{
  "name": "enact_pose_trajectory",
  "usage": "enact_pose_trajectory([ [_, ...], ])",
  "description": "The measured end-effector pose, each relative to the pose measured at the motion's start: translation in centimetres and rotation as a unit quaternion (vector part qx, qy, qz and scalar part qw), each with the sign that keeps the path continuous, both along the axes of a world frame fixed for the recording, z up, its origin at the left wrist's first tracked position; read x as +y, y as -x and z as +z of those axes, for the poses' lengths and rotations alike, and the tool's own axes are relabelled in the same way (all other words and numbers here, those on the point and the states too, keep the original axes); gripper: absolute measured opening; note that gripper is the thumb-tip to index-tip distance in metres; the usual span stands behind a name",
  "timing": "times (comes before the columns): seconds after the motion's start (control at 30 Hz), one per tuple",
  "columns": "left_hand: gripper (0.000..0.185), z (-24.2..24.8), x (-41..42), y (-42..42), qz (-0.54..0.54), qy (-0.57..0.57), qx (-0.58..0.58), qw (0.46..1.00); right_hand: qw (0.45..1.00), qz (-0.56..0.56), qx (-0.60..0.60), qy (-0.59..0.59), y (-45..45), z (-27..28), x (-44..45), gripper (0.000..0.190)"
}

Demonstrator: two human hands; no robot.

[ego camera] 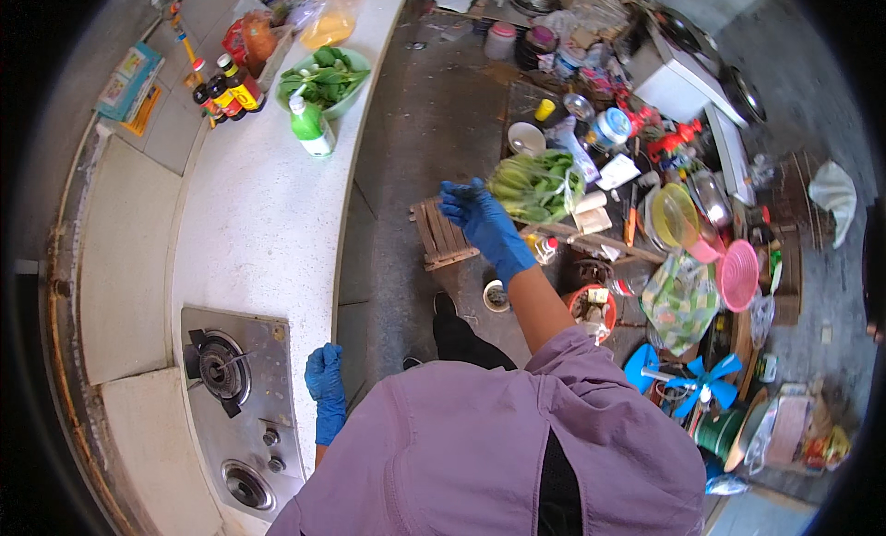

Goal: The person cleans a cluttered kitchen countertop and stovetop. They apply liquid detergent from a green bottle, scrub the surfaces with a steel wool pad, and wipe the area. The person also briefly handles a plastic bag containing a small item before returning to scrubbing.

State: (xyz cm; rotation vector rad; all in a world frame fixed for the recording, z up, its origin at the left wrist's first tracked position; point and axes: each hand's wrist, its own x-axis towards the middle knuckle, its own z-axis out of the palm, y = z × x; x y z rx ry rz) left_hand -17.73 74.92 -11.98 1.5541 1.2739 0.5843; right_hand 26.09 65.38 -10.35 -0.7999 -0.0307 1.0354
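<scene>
My left hand [325, 380], in a blue glove, is curled at the counter's front edge, beside the two-burner gas stove [266, 363]. Nothing shows in its fingers. Out over the floor, my right hand [481, 221], also blue-gloved, has its fingers drawn together around a small dark object [475, 189], too blurred to name. Just past that hand, a clear plastic bag of green leafy vegetables [533, 186] lies on a low table. A small wooden stool [443, 235] stands on the floor below the hand.
The white counter [256, 210] bears a green-capped bowl of leafy greens [325, 79], a green bottle [311, 127] and dark sauce bottles [228, 93]. Right of me are a yellow strainer [670, 214], a pink basket [737, 275], an orange-red bucket [594, 311] and blue fan blades [706, 383].
</scene>
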Motion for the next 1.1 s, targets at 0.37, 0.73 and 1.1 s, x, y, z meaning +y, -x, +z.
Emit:
enact_pose_trajectory([
  [0.37, 0.024, 1.3, 5.8, -4.3, 0.144, 0.000, -0.039, 0.989, 0.997, -0.019, 0.026, 0.067, -14.1, -5.0, 6.3, 0.032],
  [0.73, 0.024, 6.1, 19.3, -9.4, 0.183, -0.039, -0.148, 0.971, 0.951, -0.203, -0.024, 0.233, -23.9, -3.3, 6.0, 0.018],
  [1.1, 0.018, 3.7, 24.5, -9.9, 0.216, -0.125, -0.155, 0.956, 0.938, -0.235, -0.033, 0.252, -29.2, -0.9, 9.8, 0.013],
])
